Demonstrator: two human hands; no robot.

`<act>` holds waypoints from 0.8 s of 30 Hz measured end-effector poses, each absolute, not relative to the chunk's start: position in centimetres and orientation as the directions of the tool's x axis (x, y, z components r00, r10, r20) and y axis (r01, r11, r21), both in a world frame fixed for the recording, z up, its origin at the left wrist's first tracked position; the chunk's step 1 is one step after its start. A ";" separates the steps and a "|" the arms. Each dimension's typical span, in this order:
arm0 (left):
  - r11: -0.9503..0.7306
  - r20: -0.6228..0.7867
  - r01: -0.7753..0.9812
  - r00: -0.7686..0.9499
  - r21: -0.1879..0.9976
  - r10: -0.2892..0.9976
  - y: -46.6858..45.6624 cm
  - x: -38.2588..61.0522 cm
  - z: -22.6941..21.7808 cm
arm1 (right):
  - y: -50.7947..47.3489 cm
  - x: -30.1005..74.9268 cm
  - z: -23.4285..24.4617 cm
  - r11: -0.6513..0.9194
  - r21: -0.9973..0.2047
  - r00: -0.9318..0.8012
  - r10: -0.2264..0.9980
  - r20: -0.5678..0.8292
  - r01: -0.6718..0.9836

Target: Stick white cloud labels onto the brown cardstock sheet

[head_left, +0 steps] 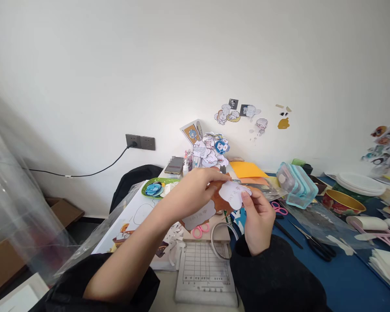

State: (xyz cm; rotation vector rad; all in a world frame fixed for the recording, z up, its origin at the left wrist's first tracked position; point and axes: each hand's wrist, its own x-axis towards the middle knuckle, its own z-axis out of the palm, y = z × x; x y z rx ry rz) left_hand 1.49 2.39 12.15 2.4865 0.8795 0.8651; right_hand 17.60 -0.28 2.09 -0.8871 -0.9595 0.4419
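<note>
While the left hand [195, 190] is gripping the brown card [218, 203], the right hand [258, 221] is pinching a white cut-out [234, 193] onto it; a grey cut-out [199, 216] is already sitting on it, near-left.

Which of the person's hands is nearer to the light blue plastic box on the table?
Right. The right hand sits just left of the light blue plastic box; the left hand is farther left, past the paper cutout that both hands hold.
</note>
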 end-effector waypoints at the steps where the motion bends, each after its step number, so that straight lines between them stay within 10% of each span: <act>1: -0.731 0.423 0.451 0.608 0.511 0.672 2.4 1.5 12.1 | -0.2 17.7 2.0 0.581 -0.813 0.525 0.685 0.505 0.024; 7: -0.627 0.479 0.434 0.409 0.647 0.777 3.0 0.3 12.6 | 0.7 18.6 2.1 0.587 -0.801 0.525 0.722 0.451 -0.118; 14: -0.405 0.434 -0.158 0.276 0.901 0.858 3.1 0.6 12.9 | 0.9 16.9 7.8 0.659 -0.738 0.425 0.716 0.554 -0.148; 24: -0.289 0.465 -0.519 0.249 0.805 0.849 1.2 0.6 13.7 | 0.4 15.6 14.3 0.725 -0.483 0.224 0.430 0.874 0.492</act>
